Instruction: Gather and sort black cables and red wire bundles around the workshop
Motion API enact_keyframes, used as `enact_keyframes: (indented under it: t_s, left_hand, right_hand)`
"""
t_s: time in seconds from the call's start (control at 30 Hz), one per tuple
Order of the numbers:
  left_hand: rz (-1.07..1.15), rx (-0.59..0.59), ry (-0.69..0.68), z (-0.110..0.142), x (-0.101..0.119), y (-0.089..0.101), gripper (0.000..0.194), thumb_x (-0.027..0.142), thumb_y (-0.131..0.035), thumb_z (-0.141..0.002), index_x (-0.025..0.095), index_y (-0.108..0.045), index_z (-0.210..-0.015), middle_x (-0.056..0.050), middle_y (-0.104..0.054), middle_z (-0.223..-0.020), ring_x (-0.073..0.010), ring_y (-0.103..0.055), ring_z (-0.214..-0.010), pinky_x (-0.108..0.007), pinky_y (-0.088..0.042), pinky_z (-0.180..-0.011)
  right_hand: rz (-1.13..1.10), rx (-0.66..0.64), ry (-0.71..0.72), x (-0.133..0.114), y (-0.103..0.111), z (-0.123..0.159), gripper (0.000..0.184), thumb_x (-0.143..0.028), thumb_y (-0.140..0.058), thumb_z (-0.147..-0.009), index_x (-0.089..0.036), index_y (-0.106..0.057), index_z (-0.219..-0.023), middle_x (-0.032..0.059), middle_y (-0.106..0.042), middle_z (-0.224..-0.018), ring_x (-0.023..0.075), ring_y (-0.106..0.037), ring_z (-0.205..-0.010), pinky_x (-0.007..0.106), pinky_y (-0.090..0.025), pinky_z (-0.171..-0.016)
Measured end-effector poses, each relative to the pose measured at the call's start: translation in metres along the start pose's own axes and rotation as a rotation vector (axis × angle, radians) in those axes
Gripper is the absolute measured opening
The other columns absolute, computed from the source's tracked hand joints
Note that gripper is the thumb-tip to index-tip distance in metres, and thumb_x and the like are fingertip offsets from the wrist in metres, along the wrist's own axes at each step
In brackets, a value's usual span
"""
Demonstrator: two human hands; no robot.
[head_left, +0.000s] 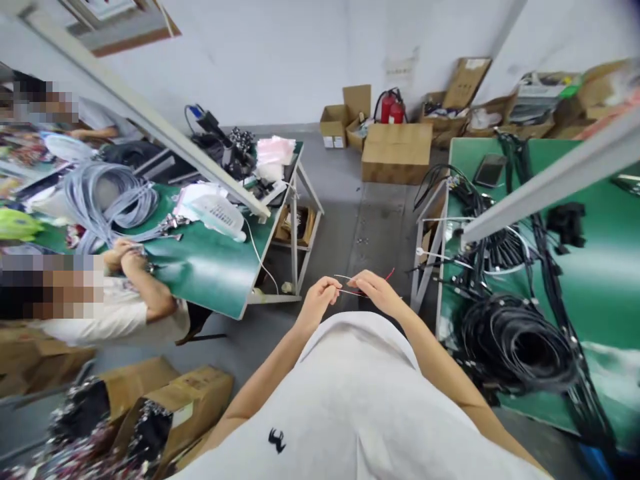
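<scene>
Both hands are held in front of my white shirt, over the gap between two tables. Fingertips of my left hand (323,297) are pinched together on one end of a thin wire (350,292). To its right, my right hand (376,291) has its fingers closed around the thin wires. A pale wire end (342,277) sticks out on its left side, and a red wire end (390,274) pokes out past its back. The wires are too fine to tell how many there are, and the right palm is hidden.
The right green table (600,267) bears coiled black cables (525,343) and a phone (491,171). On the left table (210,280) lie grey cable coils (107,200); a co-worker (130,293) sits there. Cardboard boxes (397,153) and fire extinguishers (391,108) stand ahead.
</scene>
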State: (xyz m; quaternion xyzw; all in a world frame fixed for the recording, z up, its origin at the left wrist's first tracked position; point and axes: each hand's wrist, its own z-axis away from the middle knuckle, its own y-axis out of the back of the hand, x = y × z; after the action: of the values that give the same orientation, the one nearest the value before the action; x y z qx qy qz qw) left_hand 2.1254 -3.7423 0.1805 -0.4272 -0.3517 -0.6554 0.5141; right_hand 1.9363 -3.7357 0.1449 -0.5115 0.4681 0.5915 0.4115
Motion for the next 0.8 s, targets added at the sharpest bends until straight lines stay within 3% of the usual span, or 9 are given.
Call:
enact_keyframes:
  t_s: [0.17, 0.33, 0.43, 0.5, 0.63, 0.8]
  left_hand:
    - [0.072, 0.087, 0.058, -0.108, 0.067, -0.01, 0.018, 0.031, -0.062, -0.075, 0.015, -0.062, -0.084, 0.002, -0.058, -0.067, -0.0062, -0.047, -0.056, -0.022, -0.037, -0.058]
    - [0.151, 0.134, 0.134, -0.228, 0.081, -0.018, 0.018, 0.028, -0.06, -0.075, 0.015, -0.063, -0.088, 0.003, -0.058, -0.07, -0.0058, -0.047, -0.058, -0.021, -0.037, -0.059]
    - [0.152, 0.106, 0.182, -0.316, 0.089, -0.02, 0.018, 0.026, -0.056, -0.075, 0.016, -0.064, -0.088, 0.004, -0.055, -0.069, -0.0054, -0.043, -0.058, -0.02, -0.033, -0.058]
    - [0.128, 0.069, 0.216, -0.382, 0.105, -0.018, 0.017, 0.025, -0.054, -0.074, 0.015, -0.064, -0.085, 0.004, -0.053, -0.068, -0.0055, -0.041, -0.057, -0.021, -0.031, -0.056]
    - [0.096, -0.002, 0.208, -0.512, 0.165, -0.011, 0.017, 0.025, -0.052, -0.076, 0.015, -0.065, -0.083, 0.003, -0.053, -0.068, -0.0061, -0.041, -0.058, -0.021, -0.03, -0.057]
    - [0.106, -0.02, 0.147, -0.644, 0.239, 0.003, 0.019, 0.028, -0.054, -0.079, 0.015, -0.066, -0.087, 0.002, -0.055, -0.072, -0.0068, -0.045, -0.061, -0.022, -0.037, -0.062]
  right_hand:
    - [0.066, 0.163, -0.017, -0.01, 0.092, -0.136, 0.038, -0.044, -0.046, -0.094, -0.019, -0.072, -0.083, 0.0049, -0.065, -0.088, 0.0174, -0.059, -0.088, 0.035, -0.047, -0.089]
    - [0.092, 0.294, -0.052, 0.01, 0.17, -0.252, 0.027, -0.038, -0.055, -0.091, -0.02, -0.074, -0.094, 0.0052, -0.064, -0.095, 0.017, -0.059, -0.084, 0.036, -0.05, -0.084]
    - [0.104, 0.383, -0.06, 0.041, 0.216, -0.322, 0.02, -0.037, -0.062, -0.087, -0.022, -0.074, -0.089, 0.0043, -0.065, -0.095, 0.0193, -0.061, -0.095, 0.037, -0.05, -0.091]
    - [0.082, 0.429, -0.117, 0.063, 0.247, -0.371, 0.017, -0.036, -0.064, -0.085, -0.022, -0.073, -0.09, 0.0036, -0.066, -0.096, 0.0182, -0.063, -0.092, 0.036, -0.051, -0.089]
    - [-0.021, 0.51, -0.28, 0.089, 0.307, -0.469, 0.021, -0.038, -0.065, -0.082, -0.021, -0.072, -0.091, 0.0032, -0.066, -0.095, 0.0146, -0.065, -0.079, 0.034, -0.054, -0.08]
    - [-0.179, 0.665, -0.326, 0.084, 0.372, -0.588, 0.021, -0.039, -0.068, -0.077, -0.019, -0.07, -0.085, 0.0018, -0.064, -0.082, 0.0097, -0.058, -0.067, 0.024, -0.049, -0.063]
